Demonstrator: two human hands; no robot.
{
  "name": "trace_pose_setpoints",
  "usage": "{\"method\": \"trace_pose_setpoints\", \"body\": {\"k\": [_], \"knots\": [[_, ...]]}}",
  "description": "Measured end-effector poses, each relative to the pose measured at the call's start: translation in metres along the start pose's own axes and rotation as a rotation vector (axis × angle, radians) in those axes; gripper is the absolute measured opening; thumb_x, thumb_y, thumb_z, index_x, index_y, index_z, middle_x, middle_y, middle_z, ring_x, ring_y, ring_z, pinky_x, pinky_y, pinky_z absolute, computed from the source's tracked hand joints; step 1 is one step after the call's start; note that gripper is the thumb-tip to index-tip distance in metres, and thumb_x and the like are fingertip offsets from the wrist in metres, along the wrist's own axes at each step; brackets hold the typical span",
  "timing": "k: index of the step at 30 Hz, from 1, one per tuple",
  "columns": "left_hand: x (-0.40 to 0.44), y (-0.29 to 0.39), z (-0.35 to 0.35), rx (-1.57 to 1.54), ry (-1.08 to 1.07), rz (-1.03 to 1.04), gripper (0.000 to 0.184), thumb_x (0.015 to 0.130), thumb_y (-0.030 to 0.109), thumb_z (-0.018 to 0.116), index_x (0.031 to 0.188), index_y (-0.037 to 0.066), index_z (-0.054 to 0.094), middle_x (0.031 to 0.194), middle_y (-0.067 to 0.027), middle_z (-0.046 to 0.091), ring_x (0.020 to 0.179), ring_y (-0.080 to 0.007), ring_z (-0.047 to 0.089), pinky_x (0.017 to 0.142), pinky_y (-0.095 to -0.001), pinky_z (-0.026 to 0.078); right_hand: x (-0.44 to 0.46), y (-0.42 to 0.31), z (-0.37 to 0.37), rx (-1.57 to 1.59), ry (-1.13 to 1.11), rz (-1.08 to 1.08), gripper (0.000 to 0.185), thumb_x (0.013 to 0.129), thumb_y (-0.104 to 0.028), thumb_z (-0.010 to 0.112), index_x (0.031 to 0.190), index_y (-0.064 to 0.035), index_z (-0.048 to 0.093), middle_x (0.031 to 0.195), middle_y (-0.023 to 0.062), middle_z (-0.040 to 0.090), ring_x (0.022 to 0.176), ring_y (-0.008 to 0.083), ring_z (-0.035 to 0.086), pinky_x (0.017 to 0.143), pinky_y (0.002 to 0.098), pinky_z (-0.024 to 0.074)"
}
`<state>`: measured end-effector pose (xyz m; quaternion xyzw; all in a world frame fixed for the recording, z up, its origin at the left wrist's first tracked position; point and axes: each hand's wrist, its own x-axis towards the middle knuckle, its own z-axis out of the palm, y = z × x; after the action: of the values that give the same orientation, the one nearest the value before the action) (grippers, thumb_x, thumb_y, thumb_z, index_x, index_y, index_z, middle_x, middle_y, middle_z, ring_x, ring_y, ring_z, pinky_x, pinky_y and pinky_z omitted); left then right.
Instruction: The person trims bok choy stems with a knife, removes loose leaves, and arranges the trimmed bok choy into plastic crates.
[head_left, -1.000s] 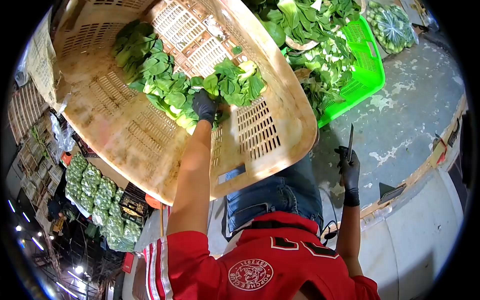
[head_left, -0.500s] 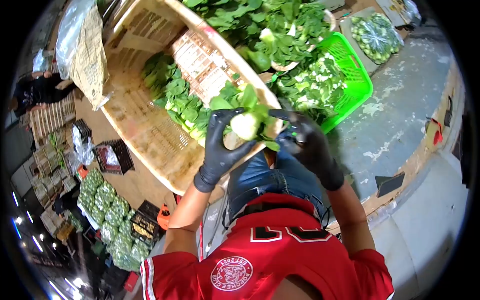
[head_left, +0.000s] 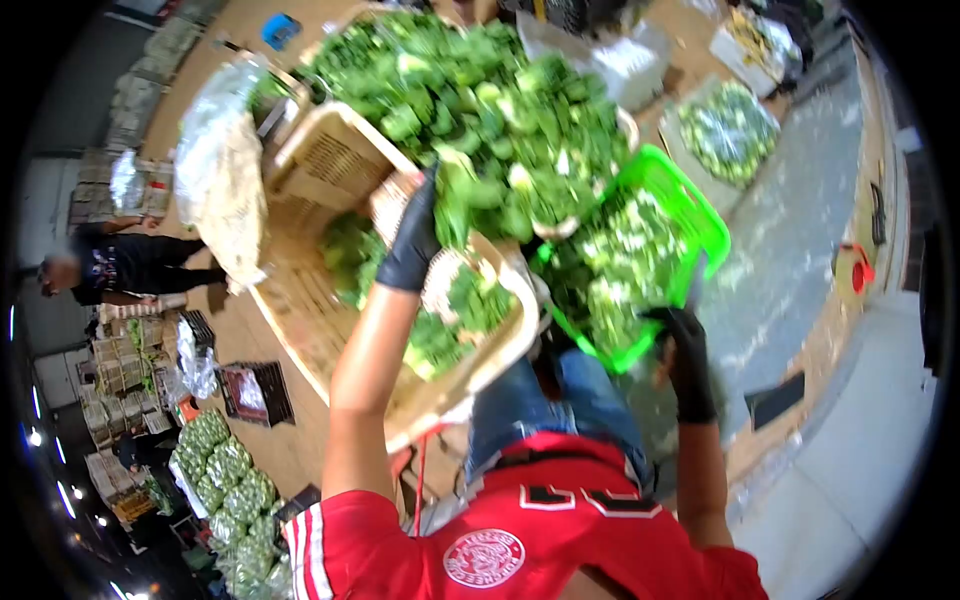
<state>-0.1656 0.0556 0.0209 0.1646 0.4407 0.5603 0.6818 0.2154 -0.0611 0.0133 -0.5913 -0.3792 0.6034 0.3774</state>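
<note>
The left hand [head_left: 413, 240] looks closed on a green [head_left: 457, 197], though blur hides the exact finger hold; the green is up by the crate's [head_left: 300, 312] edge, in front of the heap [head_left: 400, 90], and whether it touches that cannot be told. The right hand [head_left: 686, 360] is curled round a knife [head_left: 693, 288], its blade up near the basket's [head_left: 712, 225] rim. A light grip low on the stalk would likely spare the leaves, with the blade best kept well apart from the other fingers
</note>
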Motion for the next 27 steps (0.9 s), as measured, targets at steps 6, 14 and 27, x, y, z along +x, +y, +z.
{"method": "trace_pose_setpoints", "body": {"k": [6,14,27], "knots": [[0.075,0.169,-0.049,0.094,0.404,0.509,0.054,0.084,0.043,0.057,0.123,0.008,0.044,0.120,-0.0106,0.050,0.106,-0.0244,0.051,0.084,-0.0398,0.046,-0.008,-0.002,-0.021,0.038,0.137,0.139,0.031,0.085,-0.029,0.049,0.088,-0.0006,0.062,0.069,0.0080,0.060,0.042,0.0077,0.041,0.040,0.0226,0.0317],[0.013,-0.112,-0.239,1.204,0.498,0.439,0.021,0.080,0.013,0.058,0.095,-0.002,0.061,0.088,-0.0182,0.064,0.079,-0.0278,0.062,0.073,-0.0337,0.047,-0.002,0.023,0.009,-0.244,0.020,0.343,0.033,0.089,-0.024,0.041,0.091,-0.0005,0.065,0.051,-0.0004,0.042,0.043,0.0058,0.037,0.041,0.0215,0.0270],[0.069,-0.249,-0.230,1.730,0.019,-0.338,0.052,0.062,0.022,0.069,0.108,0.004,0.055,0.107,-0.0173,0.057,0.094,-0.0345,0.056,0.089,-0.0452,0.040,-0.010,0.078,0.022,-0.257,0.233,0.557,0.023,0.086,-0.022,0.056,0.090,-0.0009,0.063,0.057,0.0021,0.052,0.046,0.0070,0.046,0.042,0.0199,0.0352]]}}
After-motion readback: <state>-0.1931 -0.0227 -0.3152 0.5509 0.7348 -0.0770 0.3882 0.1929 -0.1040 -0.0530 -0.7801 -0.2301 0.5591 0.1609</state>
